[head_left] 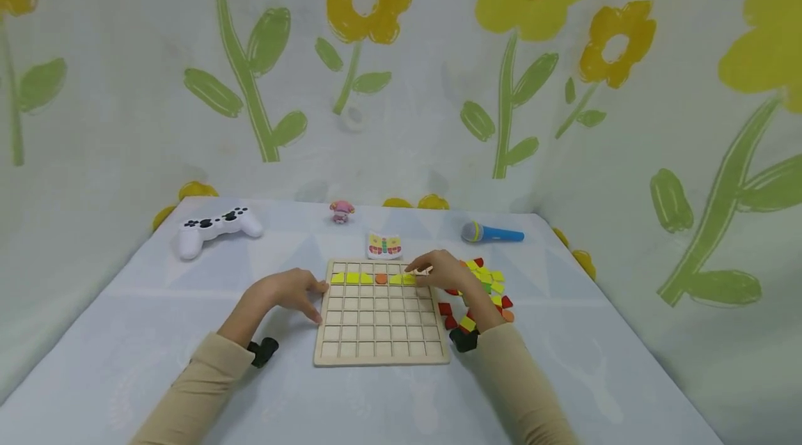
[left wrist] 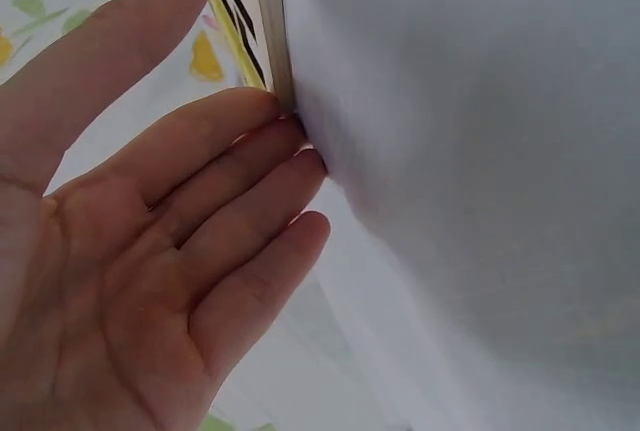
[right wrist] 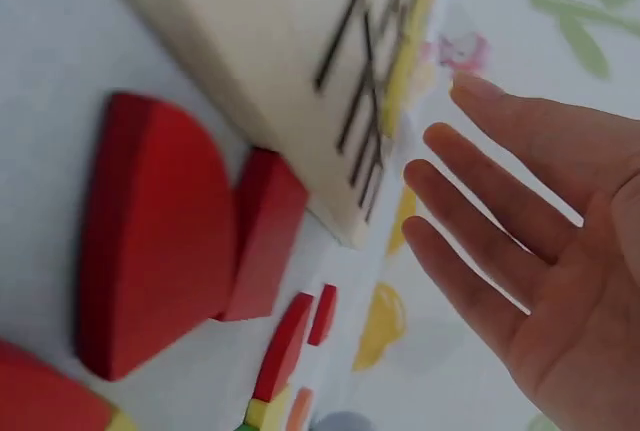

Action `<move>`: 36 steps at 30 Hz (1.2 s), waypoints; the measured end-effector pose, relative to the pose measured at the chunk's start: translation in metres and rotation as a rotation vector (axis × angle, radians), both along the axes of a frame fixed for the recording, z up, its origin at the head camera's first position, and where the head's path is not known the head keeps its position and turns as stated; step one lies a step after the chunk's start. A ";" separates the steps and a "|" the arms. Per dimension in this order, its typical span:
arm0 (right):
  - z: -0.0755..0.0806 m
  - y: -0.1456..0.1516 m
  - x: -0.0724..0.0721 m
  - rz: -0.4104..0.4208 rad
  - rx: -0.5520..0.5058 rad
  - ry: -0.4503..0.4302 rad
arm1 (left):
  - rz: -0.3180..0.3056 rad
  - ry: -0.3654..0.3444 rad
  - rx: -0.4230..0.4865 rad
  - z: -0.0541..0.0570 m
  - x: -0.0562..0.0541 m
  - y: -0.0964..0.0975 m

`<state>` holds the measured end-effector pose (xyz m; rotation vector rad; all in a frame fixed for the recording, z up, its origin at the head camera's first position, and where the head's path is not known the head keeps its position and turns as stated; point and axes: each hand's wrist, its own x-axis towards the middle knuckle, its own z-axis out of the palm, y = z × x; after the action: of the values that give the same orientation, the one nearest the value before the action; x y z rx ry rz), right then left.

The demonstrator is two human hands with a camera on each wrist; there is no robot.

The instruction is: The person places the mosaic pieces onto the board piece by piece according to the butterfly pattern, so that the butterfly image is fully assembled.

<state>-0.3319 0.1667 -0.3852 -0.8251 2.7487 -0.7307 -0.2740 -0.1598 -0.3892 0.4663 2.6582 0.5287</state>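
A wooden grid board [head_left: 383, 365] lies on the table between the two hands. Along one of its upper rows sit several yellow pieces [head_left: 354, 278] and one orange round piece [head_left: 381, 279]. My left hand [head_left: 289, 290] is at the board's left side; in the left wrist view its extended fingers [left wrist: 230, 211] touch the board's edge. Over the right end of the yellow and orange row hovers my right hand [head_left: 441, 269]. Its fingers are spread and hold nothing in the right wrist view, where red blocks [right wrist: 160, 231] lie beside the board.
Right of the board is a loose pile of red, yellow, green and orange pieces [head_left: 497, 276], partly behind the right forearm. A butterfly pattern card [head_left: 384, 246] sits behind the board. Farther back are a white game controller [head_left: 216, 228], a pink figurine [head_left: 341, 212] and a blue microphone [head_left: 501, 235].
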 end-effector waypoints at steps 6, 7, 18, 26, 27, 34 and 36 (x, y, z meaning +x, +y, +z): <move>0.011 0.029 0.007 -0.054 -0.118 0.039 | -0.039 0.038 0.009 -0.003 0.001 0.001; 0.015 0.033 0.008 -0.067 -0.124 0.052 | -0.052 0.048 0.008 -0.002 0.000 0.001; 0.014 0.065 0.007 -0.303 -0.090 0.047 | 0.007 0.097 -0.007 -0.004 0.001 0.004; 0.002 0.096 -0.001 -0.411 -0.017 -0.072 | 0.002 0.107 -0.009 -0.007 -0.001 0.007; 0.002 0.100 0.000 -0.416 -0.002 -0.073 | 0.001 0.106 -0.011 -0.007 -0.001 0.008; -0.001 0.118 0.002 -0.464 0.021 -0.147 | 0.003 0.094 -0.019 -0.005 0.000 0.007; -0.001 0.123 0.003 -0.468 0.018 -0.152 | -0.001 0.101 -0.017 -0.004 0.000 0.006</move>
<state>-0.3288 0.2894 -0.3859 -0.1052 2.8229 -0.8017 -0.2737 -0.1536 -0.3933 0.5015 2.7564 0.4936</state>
